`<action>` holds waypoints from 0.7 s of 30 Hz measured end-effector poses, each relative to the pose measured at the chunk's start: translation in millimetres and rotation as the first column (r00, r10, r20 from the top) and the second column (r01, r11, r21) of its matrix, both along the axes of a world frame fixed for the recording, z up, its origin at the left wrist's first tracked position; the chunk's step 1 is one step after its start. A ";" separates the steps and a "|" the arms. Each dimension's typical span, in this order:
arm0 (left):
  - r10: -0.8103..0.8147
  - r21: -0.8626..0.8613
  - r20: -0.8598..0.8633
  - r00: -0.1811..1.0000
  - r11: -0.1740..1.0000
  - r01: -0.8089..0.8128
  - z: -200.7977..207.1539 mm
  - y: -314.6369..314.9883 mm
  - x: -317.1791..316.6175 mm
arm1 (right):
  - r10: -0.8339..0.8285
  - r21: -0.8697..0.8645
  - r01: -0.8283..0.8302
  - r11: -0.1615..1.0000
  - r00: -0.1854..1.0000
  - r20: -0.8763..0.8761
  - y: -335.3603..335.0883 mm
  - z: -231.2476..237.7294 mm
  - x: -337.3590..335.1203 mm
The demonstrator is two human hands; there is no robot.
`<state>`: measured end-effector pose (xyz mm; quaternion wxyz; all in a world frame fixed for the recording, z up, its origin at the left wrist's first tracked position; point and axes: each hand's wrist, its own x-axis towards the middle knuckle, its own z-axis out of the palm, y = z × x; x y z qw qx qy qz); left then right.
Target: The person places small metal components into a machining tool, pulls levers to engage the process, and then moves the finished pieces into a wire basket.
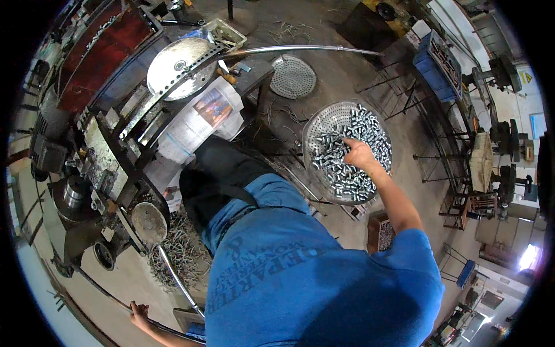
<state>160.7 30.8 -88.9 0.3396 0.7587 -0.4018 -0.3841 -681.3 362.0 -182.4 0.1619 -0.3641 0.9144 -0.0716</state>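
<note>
Into the metal pieces (pixel 354 175) with the right hand (pixel 359 155), gripping the dark bar (pixel 104 291) with the left hand (pixel 139 317)!
Apparently plenty left in the perforated pan (pixel 318 124); can't tell how many done, or if pinching any.

Head view, from the left of two head-worn fisheye cameras, faces down over my blue shirt (pixel 324 283), which sits nearest and fills the lower middle. My right hand (pixel 359 154) shows farther off, right of centre; my left hand (pixel 139 317) is near the lower-left rim. Floor (pixel 347 228) lies beyond, straight edges bowing toward the dark border.
</note>
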 end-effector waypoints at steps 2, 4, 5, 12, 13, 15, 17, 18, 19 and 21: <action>-0.031 0.008 0.058 0.998 1.000 0.030 4.6 0.4 -4.0 | 0.265 0.310 -0.300 0.902 0.952 0.150 -4.6 -15.1 4.6; -0.016 -0.010 0.024 1.000 1.000 0.016 2.1 -0.8 2.1 | 0.370 0.256 -0.504 0.825 0.824 0.429 -3.0 -22.4 18.1; -0.004 -0.017 0.003 1.000 1.000 0.004 -1.9 1.8 4.3 | 0.363 0.151 -0.484 0.862 0.796 0.484 -4.3 -25.0 30.7; -0.012 -0.011 0.014 1.000 1.000 0.012 -2.1 2.8 5.9 | 0.034 0.124 -0.078 0.989 0.947 0.321 -31.1 -22.7 17.6; -0.009 -0.011 0.012 1.000 1.000 0.009 -1.6 3.8 6.3 | 0.041 0.162 -0.077 0.984 0.975 0.218 -31.1 -19.7 10.9; -0.015 0.002 0.016 1.000 1.000 0.015 -2.6 3.8 7.3 | 0.042 0.239 -0.056 0.969 0.997 0.062 -45.9 6.6 7.4; -0.027 0.019 0.031 0.999 0.999 0.027 -3.3 1.3 13.2 | 0.132 0.069 -0.134 0.989 0.991 0.039 -51.6 5.2 2.6; 0.000 -0.014 0.014 1.000 1.000 0.000 -5.1 3.0 11.3 | 0.258 0.035 -0.257 0.966 0.966 -0.012 -54.9 3.5 1.0; 0.028 -0.046 -0.005 1.000 0.999 -0.028 -6.9 4.0 6.3 | 0.378 0.007 -0.379 0.925 0.923 -0.066 -58.7 0.1 -2.0; 0.048 -0.064 0.018 0.999 0.997 -0.047 -5.8 1.8 2.3 | 0.329 0.056 -0.329 0.943 0.944 0.006 -67.9 -13.0 -3.2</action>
